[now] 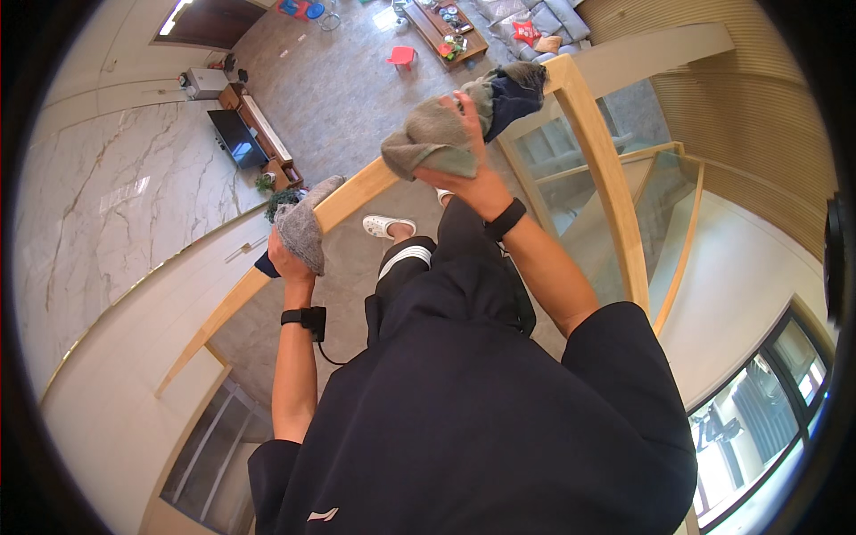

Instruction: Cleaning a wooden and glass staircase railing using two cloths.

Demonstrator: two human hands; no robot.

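A light wooden handrail (pixel 361 190) crosses in front of me. My left hand (pixel 289 257) grips a grey cloth (pixel 301 227) draped over the rail, with a bit of dark blue fabric just below the fingers. Farther right, my right hand (pixel 475 177) is closed around a bunched grey-brown and greenish cloth (pixel 431 137) on the rail. A dark blue and grey cloth (pixel 518 93) adjoins it towards the rail's corner. The cloths hide parts of the rail and some fingers.
Beyond the rail lies a room below with a wooden coffee table (pixel 445 30), a red stool (pixel 401 57), a grey sofa (pixel 535 20) and a television (pixel 238 139). At the right the rail turns back above glass panels (pixel 562 180) and a staircase.
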